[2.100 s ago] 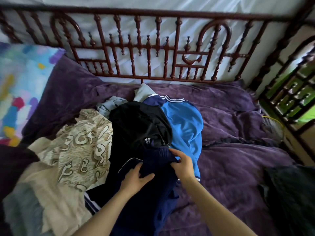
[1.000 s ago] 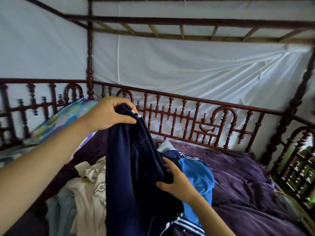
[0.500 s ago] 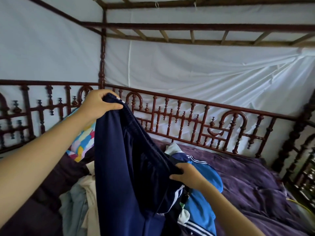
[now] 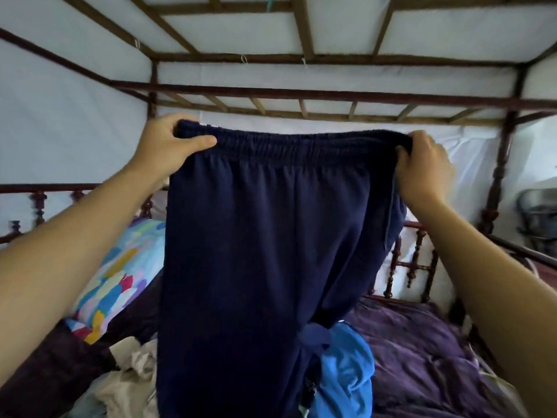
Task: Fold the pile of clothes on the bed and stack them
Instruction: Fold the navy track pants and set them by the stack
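The left hand (image 4: 168, 143) and the right hand (image 4: 422, 170) are both raised, and each grips one end of the elastic waistband (image 4: 301, 146) of a pair of navy trousers (image 4: 265, 251). On the left, the thumb (image 4: 202, 142) lies flat across the front of the band while the other fingers curl over its top edge and out of sight behind the cloth. On the right, the fingers (image 4: 419, 137) hook over the top edge and the thumb presses the front, bunching the corner of the fabric. The gathered band runs nearly level between the two grips, pulled flat but not taut. The trousers hang straight down from the fingers as one broad dark sheet, and their lower part runs out of the bottom of the view. Far below the right fingers, a bright blue garment (image 4: 346, 366) lies crumpled on the purple blanket (image 4: 422, 351), partly hidden by the hanging cloth. Far below the left fingers sits a heap of beige clothing (image 4: 129, 375), with a pillow (image 4: 120, 276) in many colours further out to that side. Above and behind the fingers runs the dark wooden canopy frame (image 4: 301, 93), with white fabric (image 4: 60, 131) stretched behind it. Out beyond the right fingers stands a fan (image 4: 536, 218), blurred at the edge.
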`<state>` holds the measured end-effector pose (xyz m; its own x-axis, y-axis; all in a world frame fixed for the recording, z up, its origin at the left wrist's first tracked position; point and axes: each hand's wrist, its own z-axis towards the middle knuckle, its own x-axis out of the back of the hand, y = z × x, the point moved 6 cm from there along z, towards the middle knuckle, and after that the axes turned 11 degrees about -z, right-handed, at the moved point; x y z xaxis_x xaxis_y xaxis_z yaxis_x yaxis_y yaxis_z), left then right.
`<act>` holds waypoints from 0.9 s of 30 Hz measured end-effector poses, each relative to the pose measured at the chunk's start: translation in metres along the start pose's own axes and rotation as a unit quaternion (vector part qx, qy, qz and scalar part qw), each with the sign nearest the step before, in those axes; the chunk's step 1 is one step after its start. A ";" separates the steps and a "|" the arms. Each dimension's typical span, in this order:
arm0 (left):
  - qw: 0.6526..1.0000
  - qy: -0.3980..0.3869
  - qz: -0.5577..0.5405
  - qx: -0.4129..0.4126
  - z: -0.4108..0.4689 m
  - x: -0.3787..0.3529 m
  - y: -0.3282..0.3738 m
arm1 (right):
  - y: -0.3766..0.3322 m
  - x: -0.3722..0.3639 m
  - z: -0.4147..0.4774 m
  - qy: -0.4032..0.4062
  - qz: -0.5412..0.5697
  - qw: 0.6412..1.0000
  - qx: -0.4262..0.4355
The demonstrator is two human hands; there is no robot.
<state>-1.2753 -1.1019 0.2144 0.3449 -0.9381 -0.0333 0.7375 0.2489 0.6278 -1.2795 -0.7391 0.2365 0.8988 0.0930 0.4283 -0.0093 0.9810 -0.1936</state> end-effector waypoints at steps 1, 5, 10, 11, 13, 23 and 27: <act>1.000 0.004 -0.010 -0.021 0.007 -0.004 0.012 | 0.002 0.011 0.008 0.026 -0.006 1.000 -0.011; 0.995 0.014 -0.020 -0.094 0.027 -0.015 0.052 | 0.011 0.038 0.021 0.084 -0.032 0.995 -0.044; 0.988 0.039 -0.064 -0.132 0.042 -0.026 0.080 | 0.020 0.069 0.032 0.154 -0.056 0.983 -0.087; 0.988 0.042 -0.075 -0.128 0.044 -0.029 0.081 | 0.021 0.075 0.035 0.173 -0.054 0.979 -0.093; 0.988 0.039 -0.088 -0.120 0.046 -0.033 0.079 | 0.020 0.080 0.037 0.184 -0.066 0.977 -0.086; 1.000 -0.013 -0.016 -0.001 0.014 -0.055 -0.025 | 0.032 -0.026 -0.008 -0.003 -0.118 0.992 0.049; 0.996 -0.047 0.015 0.078 -0.020 -0.065 -0.081 | 0.046 -0.092 -0.044 -0.146 -0.140 0.977 0.067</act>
<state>-1.3462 -1.0566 0.1502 0.3043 -0.9509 0.0564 0.6260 0.2443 0.7406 -1.3433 -0.7097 0.1495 0.7118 -0.1570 0.6846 0.1442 0.9866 0.0763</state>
